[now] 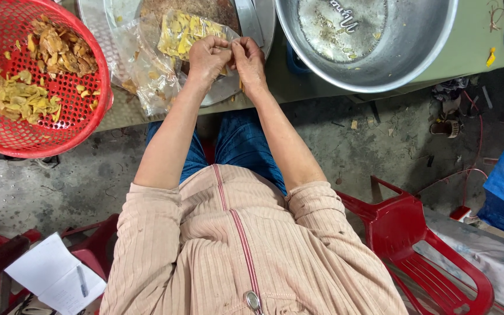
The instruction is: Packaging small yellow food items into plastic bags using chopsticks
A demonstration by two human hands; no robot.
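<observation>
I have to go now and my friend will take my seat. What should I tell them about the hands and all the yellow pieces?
Left hand and right hand: both closed, fingertips pinched together on a small yellow piece above the clear plastic bag.
The bag, holding yellow slices, lies open on a round metal tray at the table edge.
Red basket, on the left, holds two piles: pale yellow pieces and browner ones.
Big metal basin, on the right, holds only scraps.
Done: many pieces sit in the basket.
Left: the slices in the bag.
</observation>
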